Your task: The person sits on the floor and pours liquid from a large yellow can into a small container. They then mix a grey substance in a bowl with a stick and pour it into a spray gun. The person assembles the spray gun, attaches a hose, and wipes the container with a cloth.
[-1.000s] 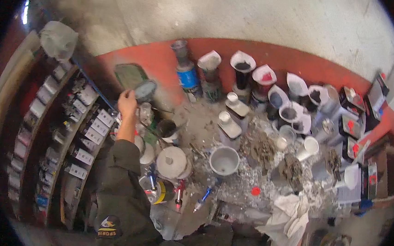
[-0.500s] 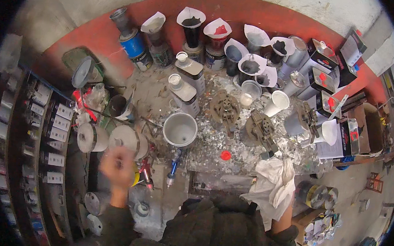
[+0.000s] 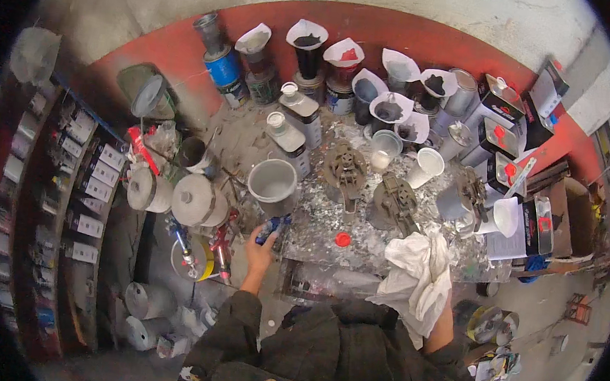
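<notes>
At the front edge of the workbench (image 3: 314,252), my left hand (image 3: 258,253) closes its fingers round a blue spray gun (image 3: 271,228), most of which the hand and the bucket above it hide. My right hand is wrapped in a crumpled white cloth (image 3: 419,271) that hangs over the right front edge; only the wrist shows below it. Just beyond my left hand stands a grey bucket (image 3: 272,182). To its left hang a red spray gun (image 3: 221,250) and another blue spray gun (image 3: 182,244).
Dirty clamp-lid cups (image 3: 393,203) stand mid-bench, with a red cap (image 3: 343,239) before them. Paper-strainer cups (image 3: 307,44) line the back. Solvent cans (image 3: 497,137) crowd the right, a white lidded pot (image 3: 200,200) the left. Shelves (image 3: 79,194) hold boxes at far left.
My left hand has moved right, from beside the hanging spray guns to the blue spray gun below the grey bucket, and grasps it. The white cloth has shifted slightly left with my right hand.
</notes>
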The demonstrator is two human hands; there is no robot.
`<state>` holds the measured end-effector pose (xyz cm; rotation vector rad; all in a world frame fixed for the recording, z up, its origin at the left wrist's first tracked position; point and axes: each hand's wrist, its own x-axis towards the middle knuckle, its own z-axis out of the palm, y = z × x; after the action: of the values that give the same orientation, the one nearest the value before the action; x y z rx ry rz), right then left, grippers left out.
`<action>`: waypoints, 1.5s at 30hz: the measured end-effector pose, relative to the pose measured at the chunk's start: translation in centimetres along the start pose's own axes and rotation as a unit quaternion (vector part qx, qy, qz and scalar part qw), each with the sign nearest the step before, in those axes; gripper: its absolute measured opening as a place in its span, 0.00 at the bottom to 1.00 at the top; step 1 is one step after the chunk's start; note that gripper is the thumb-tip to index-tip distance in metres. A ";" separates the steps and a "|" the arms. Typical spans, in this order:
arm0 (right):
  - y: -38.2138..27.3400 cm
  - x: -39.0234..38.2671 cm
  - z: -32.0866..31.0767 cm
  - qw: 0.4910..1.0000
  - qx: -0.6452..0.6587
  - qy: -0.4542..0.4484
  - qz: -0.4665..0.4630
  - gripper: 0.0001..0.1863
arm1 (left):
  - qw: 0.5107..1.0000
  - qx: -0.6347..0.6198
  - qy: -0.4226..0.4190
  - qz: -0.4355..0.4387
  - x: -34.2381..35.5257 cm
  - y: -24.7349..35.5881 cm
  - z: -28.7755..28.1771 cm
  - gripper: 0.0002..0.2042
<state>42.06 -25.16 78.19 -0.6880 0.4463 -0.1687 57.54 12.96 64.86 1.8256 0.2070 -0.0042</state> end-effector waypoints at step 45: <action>-3.4 8.5 12.0 0.975 -0.175 0.021 -0.135 0.22 | 0.966 0.099 -0.228 0.069 -15.2 22.3 8.6 0.14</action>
<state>54.99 -23.35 85.69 -1.0939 0.4248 -0.3680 46.65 -2.91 85.62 1.9805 -0.2557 -0.3557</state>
